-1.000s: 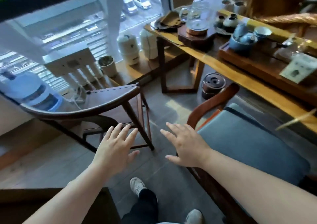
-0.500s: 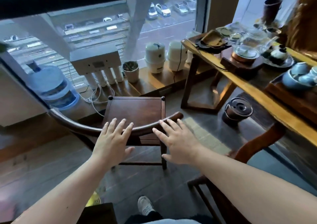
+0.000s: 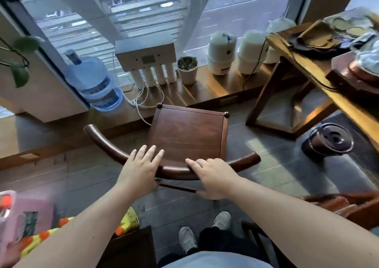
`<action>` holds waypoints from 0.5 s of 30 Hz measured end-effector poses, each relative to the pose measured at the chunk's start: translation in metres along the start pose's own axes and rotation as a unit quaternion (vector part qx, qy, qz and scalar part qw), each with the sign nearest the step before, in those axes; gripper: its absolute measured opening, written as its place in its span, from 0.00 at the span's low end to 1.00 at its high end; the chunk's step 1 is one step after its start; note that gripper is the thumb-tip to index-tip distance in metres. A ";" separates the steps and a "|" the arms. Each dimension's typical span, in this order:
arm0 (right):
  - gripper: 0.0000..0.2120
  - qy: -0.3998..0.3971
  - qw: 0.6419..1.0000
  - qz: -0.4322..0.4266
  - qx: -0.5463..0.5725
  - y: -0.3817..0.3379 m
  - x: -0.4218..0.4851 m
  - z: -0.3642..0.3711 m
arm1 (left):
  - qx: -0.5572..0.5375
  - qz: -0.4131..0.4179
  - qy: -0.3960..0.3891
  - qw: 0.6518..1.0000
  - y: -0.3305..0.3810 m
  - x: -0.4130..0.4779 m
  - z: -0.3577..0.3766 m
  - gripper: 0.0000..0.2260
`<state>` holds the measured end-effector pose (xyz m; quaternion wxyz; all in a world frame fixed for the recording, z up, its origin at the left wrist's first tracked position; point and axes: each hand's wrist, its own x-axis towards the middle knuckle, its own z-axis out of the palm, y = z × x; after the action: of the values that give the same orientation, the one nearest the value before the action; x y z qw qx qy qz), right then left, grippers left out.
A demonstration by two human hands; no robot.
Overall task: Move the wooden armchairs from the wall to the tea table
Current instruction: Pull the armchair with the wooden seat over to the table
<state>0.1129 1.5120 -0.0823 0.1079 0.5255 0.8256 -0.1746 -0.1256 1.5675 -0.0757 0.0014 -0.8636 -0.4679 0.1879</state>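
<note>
Underfoot I see a dark tiled floor (image 3: 287, 165) running to a wooden window ledge (image 3: 205, 87), with the bench (image 3: 320, 62) of tea things at my right. On that ledge I count one water bottle (image 3: 92, 80), one small plant pot (image 3: 187, 69) and three white tanks (image 3: 221, 54). One wooden armchair (image 3: 188, 132) stands before the ledge, my left hand (image 3: 141, 169) flat and spread on its curved rail, my right hand (image 3: 211, 175) curled round it.
</note>
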 end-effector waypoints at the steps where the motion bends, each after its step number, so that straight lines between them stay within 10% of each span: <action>1: 0.45 0.003 1.000 0.010 0.013 0.001 0.003 0.000 | 0.004 -0.004 -0.007 1.000 -0.005 0.000 0.001 0.39; 15: 0.11 -0.195 0.970 0.066 0.127 0.005 0.040 -0.028 | 0.028 0.155 -0.084 0.984 -0.083 0.037 0.010 0.15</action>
<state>0.1005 1.5586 -0.0725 0.2105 0.5444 0.7229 -0.3698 -0.1773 1.6419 -0.0819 -0.0429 -0.9065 -0.3215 0.2702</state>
